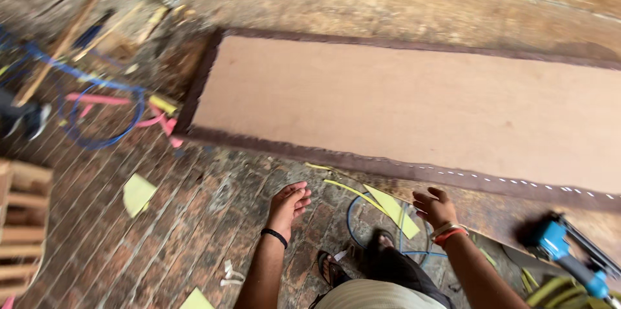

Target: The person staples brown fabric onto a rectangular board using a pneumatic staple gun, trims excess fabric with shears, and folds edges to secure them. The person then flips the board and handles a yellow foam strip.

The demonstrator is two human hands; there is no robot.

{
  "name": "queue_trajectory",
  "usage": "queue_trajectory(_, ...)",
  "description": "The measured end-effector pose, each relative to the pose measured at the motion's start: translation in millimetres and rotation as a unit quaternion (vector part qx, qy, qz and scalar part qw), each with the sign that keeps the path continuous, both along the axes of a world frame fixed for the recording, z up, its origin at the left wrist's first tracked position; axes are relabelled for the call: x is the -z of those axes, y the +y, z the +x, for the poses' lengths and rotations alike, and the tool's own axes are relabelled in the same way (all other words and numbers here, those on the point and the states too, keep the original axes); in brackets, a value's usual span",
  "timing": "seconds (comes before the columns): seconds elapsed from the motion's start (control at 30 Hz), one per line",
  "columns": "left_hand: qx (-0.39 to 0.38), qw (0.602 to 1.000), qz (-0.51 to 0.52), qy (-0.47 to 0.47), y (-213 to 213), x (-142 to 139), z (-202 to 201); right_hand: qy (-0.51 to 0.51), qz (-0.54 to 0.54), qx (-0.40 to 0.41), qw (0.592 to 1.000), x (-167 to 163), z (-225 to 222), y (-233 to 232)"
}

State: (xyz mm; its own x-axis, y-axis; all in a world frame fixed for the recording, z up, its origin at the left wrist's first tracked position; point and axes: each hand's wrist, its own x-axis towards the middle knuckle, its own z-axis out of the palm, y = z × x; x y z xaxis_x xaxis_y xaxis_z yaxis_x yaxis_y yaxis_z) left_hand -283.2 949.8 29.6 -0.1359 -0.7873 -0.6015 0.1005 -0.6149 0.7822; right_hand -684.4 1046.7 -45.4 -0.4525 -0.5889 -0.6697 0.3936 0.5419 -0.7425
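A long plywood board (401, 105) edged with dark brown fabric lies flat on the brick floor, with a row of staples along its near edge at the right. My left hand (288, 205) hovers over the floor just below that edge, fingers loosely curled and holding nothing. My right hand (435, 207) is near the edge too, fingers curled, beside yellow foam scraps (388, 205). Whether it holds something small I cannot tell.
A blue pneumatic staple gun (563, 247) lies at the lower right. Blue hose (103, 112), pink and yellow offcuts and wooden sticks litter the upper left. A wooden frame (19, 225) stands at the left edge. My sandalled foot (333, 267) is below.
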Motion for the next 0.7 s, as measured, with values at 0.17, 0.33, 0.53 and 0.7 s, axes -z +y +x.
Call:
queue_trajectory(0.17, 0.107, 0.993, -0.041, -0.025, -28, 11, -55, -0.130, -0.046, 0.202, 0.970, -5, -69, 17)
queue_trajectory(0.33, 0.321, 0.884, -0.179, -0.289, -48, 1, -119, -0.231, -0.042, 0.359, 0.903, -4, -104, -4)
queue_trajectory(0.53, 0.399, 0.791, -0.288, -0.364, -61, -19, -188, -0.189, 0.007, 0.404, 0.895, 8, -106, -30)
queue_trajectory(0.7, 0.479, 0.653, -0.487, -0.327, -37, -61, -260, -0.207, -0.092, 0.460, 0.858, -25, -104, -32)
